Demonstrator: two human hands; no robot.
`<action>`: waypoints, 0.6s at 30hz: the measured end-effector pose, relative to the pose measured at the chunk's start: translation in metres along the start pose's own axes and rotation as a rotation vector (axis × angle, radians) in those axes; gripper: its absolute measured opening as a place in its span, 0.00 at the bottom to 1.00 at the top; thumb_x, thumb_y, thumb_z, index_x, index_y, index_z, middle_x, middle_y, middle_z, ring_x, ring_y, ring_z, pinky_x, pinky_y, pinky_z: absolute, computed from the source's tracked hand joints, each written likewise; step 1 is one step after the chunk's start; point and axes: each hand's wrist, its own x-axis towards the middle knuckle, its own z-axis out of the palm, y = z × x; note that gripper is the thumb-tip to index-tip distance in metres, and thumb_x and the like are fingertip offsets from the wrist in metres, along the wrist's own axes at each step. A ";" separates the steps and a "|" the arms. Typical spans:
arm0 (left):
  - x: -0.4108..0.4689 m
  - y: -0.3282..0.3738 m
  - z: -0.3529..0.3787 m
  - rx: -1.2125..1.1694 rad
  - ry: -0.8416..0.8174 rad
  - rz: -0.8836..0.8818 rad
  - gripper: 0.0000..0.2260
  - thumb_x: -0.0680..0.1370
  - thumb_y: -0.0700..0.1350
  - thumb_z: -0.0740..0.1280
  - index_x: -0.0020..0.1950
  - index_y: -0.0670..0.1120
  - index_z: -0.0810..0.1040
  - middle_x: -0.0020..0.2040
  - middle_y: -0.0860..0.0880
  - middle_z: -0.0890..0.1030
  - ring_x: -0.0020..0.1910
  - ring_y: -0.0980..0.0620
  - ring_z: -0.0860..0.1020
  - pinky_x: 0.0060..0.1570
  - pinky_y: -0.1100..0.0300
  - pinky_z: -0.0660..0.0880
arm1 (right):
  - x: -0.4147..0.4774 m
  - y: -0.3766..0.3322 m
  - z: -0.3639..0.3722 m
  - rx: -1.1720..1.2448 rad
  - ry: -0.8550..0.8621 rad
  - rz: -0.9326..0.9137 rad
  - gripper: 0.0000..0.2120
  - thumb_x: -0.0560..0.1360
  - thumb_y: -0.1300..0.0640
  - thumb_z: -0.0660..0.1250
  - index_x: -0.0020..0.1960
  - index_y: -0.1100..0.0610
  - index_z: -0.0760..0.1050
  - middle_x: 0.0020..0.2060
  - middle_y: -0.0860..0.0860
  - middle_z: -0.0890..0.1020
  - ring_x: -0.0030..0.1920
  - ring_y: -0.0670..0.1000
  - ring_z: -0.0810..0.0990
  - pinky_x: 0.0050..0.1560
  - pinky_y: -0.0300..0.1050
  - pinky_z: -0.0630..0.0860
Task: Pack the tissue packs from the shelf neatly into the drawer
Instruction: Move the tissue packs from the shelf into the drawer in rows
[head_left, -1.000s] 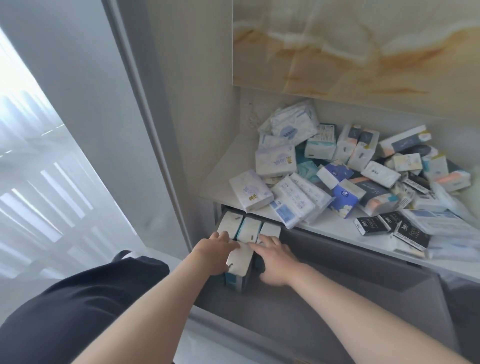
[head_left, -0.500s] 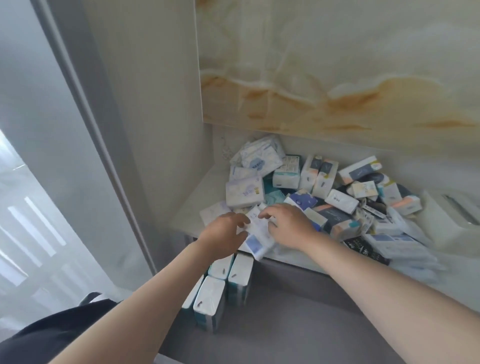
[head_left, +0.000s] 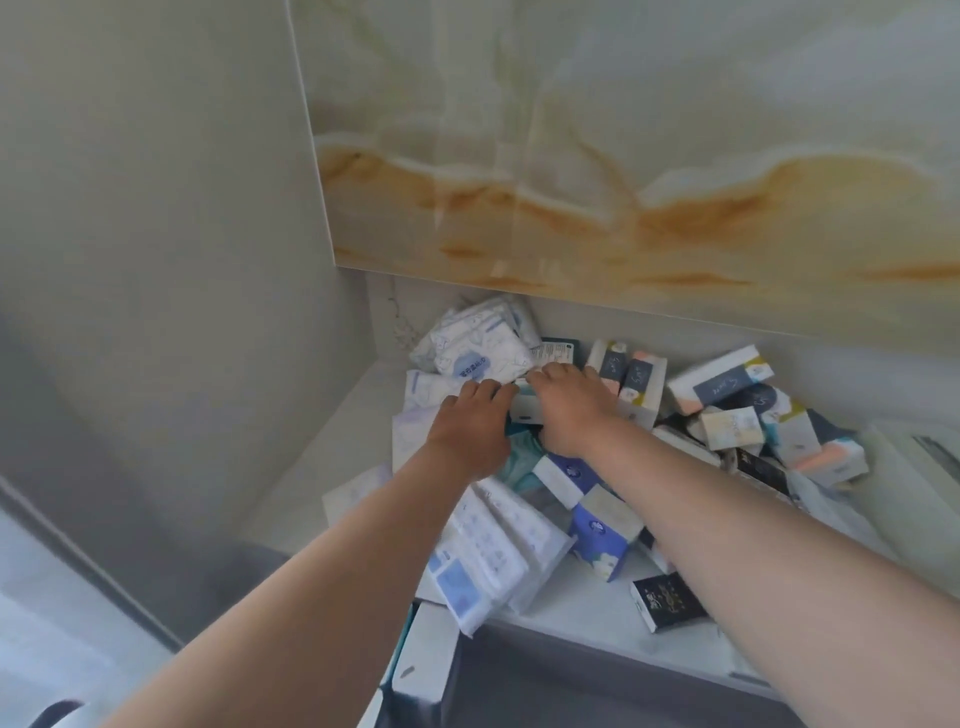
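Reaching over the shelf (head_left: 322, 452), both bare arms are extended toward the back corner of the alcove. The left hand (head_left: 470, 426) is laid palm down on the pile of tissue packs (head_left: 587, 499), with its fingertips at the left edge of a white pack with teal print (head_left: 522, 410). The right hand (head_left: 571, 410) is placed on the right side of the same pack, fingers curled over its top edge. The pack is thus bracketed between both hands; whether either grip is fully clamped on it cannot be told, since the fingers are partly hidden.

The pile is spread loosely over the white shelf surface. Soft white packs with blue print (head_left: 467, 348) are leaned against the back wall at the left. Boxed packs in dark grey and white (head_left: 623, 369) are stood upright just right of the hands. A blue pack (head_left: 602, 540) is seen tilted under the right forearm, and a black pack (head_left: 667, 603) is lying flat near the shelf's front edge. Flat white packs with pale blue print (head_left: 483, 566) are overhanging that edge.

Below the shelf, the grey drawer (head_left: 571, 686) is open. White packs already stood on edge (head_left: 423, 660) are visible at its left end. A marble panel (head_left: 623, 156) is mounted above the shelf.
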 end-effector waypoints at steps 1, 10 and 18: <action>0.005 -0.005 0.005 -0.014 -0.041 -0.013 0.31 0.76 0.45 0.64 0.77 0.49 0.58 0.71 0.47 0.66 0.68 0.45 0.65 0.65 0.52 0.65 | 0.007 -0.002 0.005 -0.042 -0.035 0.014 0.38 0.70 0.55 0.71 0.76 0.54 0.59 0.68 0.56 0.69 0.69 0.57 0.67 0.69 0.54 0.62; 0.014 -0.021 0.024 -0.190 -0.010 -0.059 0.36 0.75 0.47 0.65 0.79 0.50 0.51 0.71 0.47 0.66 0.68 0.45 0.63 0.67 0.51 0.63 | 0.025 0.005 0.020 -0.179 0.145 -0.028 0.37 0.66 0.60 0.73 0.72 0.54 0.63 0.63 0.56 0.74 0.63 0.58 0.73 0.68 0.58 0.61; -0.001 0.006 -0.005 -0.504 0.323 0.085 0.33 0.70 0.34 0.68 0.73 0.48 0.63 0.67 0.49 0.68 0.64 0.48 0.67 0.62 0.48 0.70 | -0.026 0.012 -0.004 0.156 0.454 -0.105 0.33 0.65 0.60 0.68 0.71 0.54 0.69 0.58 0.55 0.78 0.58 0.60 0.76 0.56 0.53 0.71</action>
